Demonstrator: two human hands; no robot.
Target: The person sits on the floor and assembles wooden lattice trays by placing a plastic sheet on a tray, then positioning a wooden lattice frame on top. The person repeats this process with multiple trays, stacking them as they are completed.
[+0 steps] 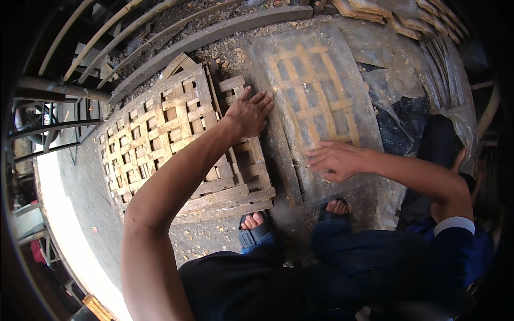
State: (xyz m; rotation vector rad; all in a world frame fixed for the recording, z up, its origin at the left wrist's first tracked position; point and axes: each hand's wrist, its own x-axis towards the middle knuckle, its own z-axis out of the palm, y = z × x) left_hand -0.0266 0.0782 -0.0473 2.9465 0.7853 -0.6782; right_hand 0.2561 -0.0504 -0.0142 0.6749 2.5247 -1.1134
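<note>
The grey rectangular panel with tan lattice markings [319, 101] lies flat beside the pale woven-strip lattice stack [160, 131], apparently for two-handed reach. The left hand [250, 114], splayed, is at the panel's left edge; the right hand [341, 160], loosely open, is over its near part. Both look empty.

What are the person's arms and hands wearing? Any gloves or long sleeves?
No gloves: the left hand and right hand are bare, and no watch shows. Both forearms are bare too. A dark blue short sleeve with a pale cuff shows on the right; the left sleeve isn't visible.
</note>
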